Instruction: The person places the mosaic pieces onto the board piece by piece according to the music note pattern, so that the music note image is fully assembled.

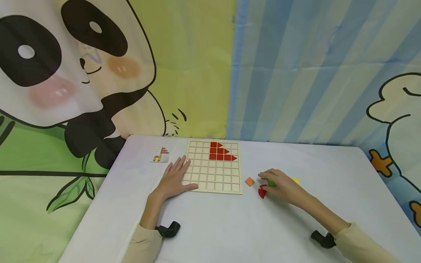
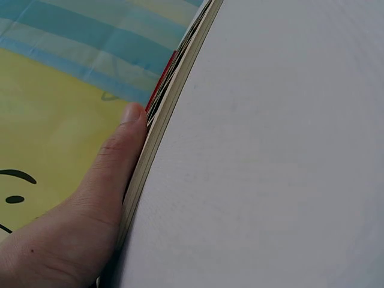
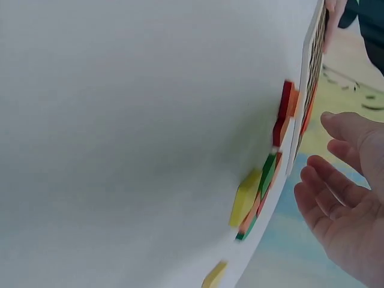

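My left hand (image 1: pixel 172 180) rests on the left edge of a wooden grid board (image 1: pixel 217 179), fingers spread. In the left wrist view its thumb lies along the board's edge. Red square and triangular pieces (image 1: pixel 217 151) fill three stepped rows in the board's upper middle. My right hand (image 1: pixel 285 185) hovers over loose pieces right of the board. Its fingers are loosely bent with nothing between them in the right wrist view. Under and around it are a red curved-edge piece (image 1: pixel 261 193), a green piece (image 1: pixel 271 183) and a yellow piece (image 1: pixel 296 180). An orange square (image 1: pixel 249 181) lies nearer the board.
Left of the board lies a small pattern card (image 1: pixel 160 155) with a coloured grid design. A white cloth-covered table (image 1: pixel 227 226) carries everything. Behind it hangs a printed curtain (image 1: pixel 194 65) with a panda. Black straps with camera mounts (image 1: pixel 169 229) sit at both wrists.
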